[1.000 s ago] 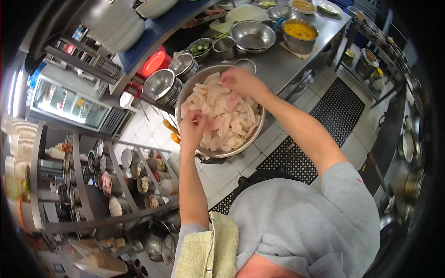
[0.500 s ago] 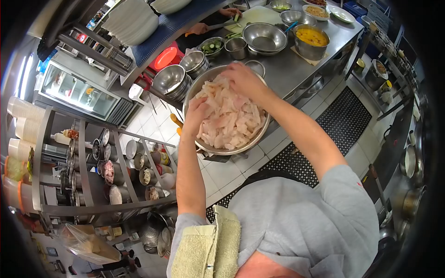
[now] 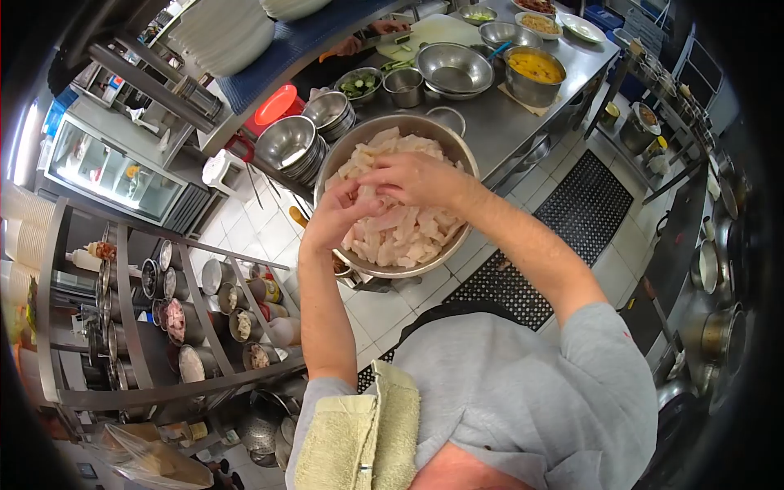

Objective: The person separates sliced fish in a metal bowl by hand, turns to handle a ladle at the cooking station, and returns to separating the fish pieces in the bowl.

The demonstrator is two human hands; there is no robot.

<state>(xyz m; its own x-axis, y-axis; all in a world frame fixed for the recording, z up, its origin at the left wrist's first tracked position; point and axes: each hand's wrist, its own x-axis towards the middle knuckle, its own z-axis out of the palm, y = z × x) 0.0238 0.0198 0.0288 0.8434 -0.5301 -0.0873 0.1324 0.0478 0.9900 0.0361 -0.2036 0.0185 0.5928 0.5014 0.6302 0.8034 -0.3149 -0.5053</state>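
A wide steel pot holds a heap of pale pinkish raw meat strips, cut long and flat. Over the heap, my left hand curls in from the pot's left side, its fingers closed around a pale strip. My right hand reaches across from the right, palm down, with bent fingers meeting the left fingertips at the same strip. Both hands partly cover the meat, and the right fingertips are half hidden.
Behind the pot, a steel counter carries a steel bowl, a pot of yellow food and a bowl of cut green vegetables. Stacked bowls stand left. Another person's hands hold a knife at a cutting board.
My right hand has come from the pot's far rim toward me and left, over the middle of the meat. My left hand has lifted and turned inward; the hands now meet.
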